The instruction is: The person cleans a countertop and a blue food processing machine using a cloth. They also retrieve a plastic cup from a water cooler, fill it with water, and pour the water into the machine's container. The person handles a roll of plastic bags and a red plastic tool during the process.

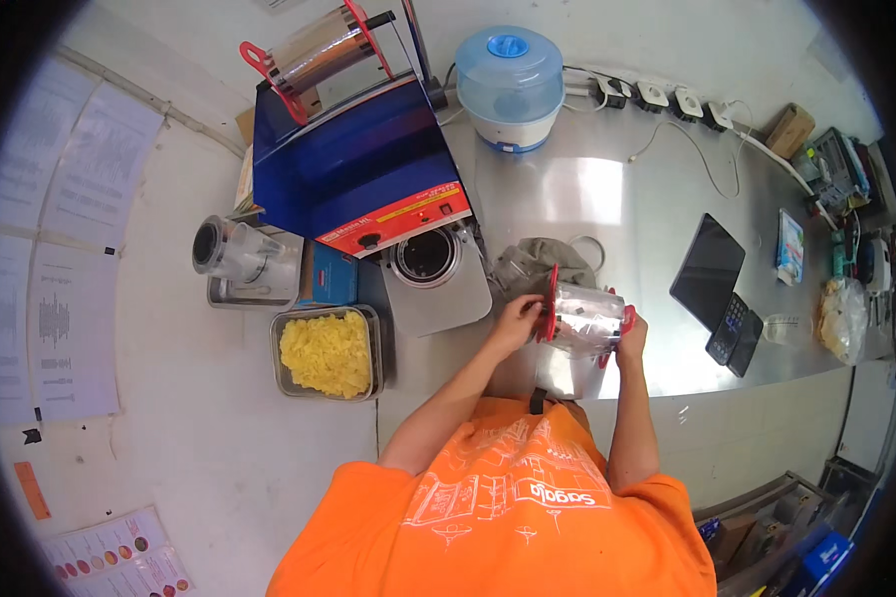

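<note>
A roll of clear printed plastic film (586, 317) with red end flanges lies across both hands, above the steel table's near edge. My left hand (517, 324) has its fingers at the left red flange and the spindle end. On the other side, my right hand (632, 339) grips the right red end piece; part of its fingers is hidden. A grey cloth (545, 261) and a metal ring (591, 252) lie just beyond the roll. To the left stands a blue cup sealing machine (358, 164), with another film roll (321, 56) on top and a round cup holder (424, 257) below.
Left are a container of yellow food (327, 354) and plastic cups (243, 250) in a metal tray. A blue-and-white steamer (509, 89) stands at the back of the steel table (642, 261), near plugs and cables (687, 106). A tablet (708, 272) and phones (733, 328) lie right.
</note>
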### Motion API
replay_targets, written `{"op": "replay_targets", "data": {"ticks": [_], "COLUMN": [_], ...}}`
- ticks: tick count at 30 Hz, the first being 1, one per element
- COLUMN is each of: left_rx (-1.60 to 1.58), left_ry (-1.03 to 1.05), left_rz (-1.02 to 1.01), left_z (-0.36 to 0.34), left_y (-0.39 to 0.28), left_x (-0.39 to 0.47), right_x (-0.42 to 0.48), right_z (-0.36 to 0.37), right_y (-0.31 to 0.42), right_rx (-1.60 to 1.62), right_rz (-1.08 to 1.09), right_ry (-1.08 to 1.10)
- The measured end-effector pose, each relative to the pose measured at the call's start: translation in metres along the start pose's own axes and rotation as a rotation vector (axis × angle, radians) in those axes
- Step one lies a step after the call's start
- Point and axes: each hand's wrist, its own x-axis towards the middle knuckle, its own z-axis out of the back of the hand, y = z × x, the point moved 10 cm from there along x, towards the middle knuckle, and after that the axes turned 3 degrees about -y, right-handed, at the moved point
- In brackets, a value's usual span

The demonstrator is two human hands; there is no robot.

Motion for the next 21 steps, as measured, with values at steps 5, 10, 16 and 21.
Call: {"op": "replay_targets", "data": {"ticks": [5,10,16,21], "left_rx": [0.614,0.816,0.728,0.412], "left_ry": [-0.126,-0.414,-0.225,-0.255], "left_rz": [-0.185,-0.328,-0.057,0.064], "left_z": [-0.015,0.027,-0.024,-0.006], "left_y": [-0.054,-0.031,-0.038,-0.048], "left_x": [-0.002,-0.005,-0.006,-0.026], "right_x": [-0.014,-0.003,0.01,-0.002], "right_z": [0.008,0.028,0.066,0.088], "right_y": [0.049,0.053,0.064,0.103], "right_rx": [-0.038,0.06,0.084,0.084], "right_rz": [0.224,0.288,0.278,0.226], "right_ry": [-0.09,-0.179,-0.142,-0.277]}}
